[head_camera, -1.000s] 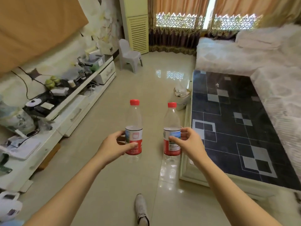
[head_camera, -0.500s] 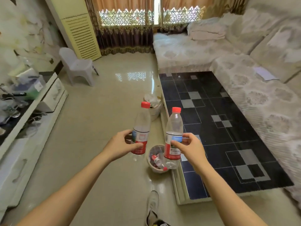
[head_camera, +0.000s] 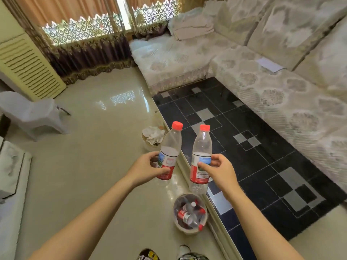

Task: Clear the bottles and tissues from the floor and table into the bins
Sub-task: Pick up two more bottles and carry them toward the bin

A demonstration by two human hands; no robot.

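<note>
My left hand [head_camera: 145, 168] grips an empty clear bottle with a red cap [head_camera: 170, 147] around its red label. My right hand [head_camera: 218, 170] holds a second, matching bottle [head_camera: 201, 152] the same way. Both bottles are upright and slightly tilted, held in the air over the floor beside the table's edge. Below the right bottle a round bin [head_camera: 189, 229] on the floor holds several bottles with red caps. Farther off, a second bin [head_camera: 148, 145] holds crumpled white tissues and is partly hidden behind the left bottle.
The low black-tiled table [head_camera: 253, 166] runs along the right with a cream rim. A pale sofa [head_camera: 272, 87] wraps behind it. A white plastic chair [head_camera: 32, 115] and a cream standing unit [head_camera: 24, 64] stand at the left. My feet show at the bottom edge.
I have stepped forward and turned right, carrying both bottles. The bottle bin has come into view and now lies just below my right hand; the tissue bin is closer.
</note>
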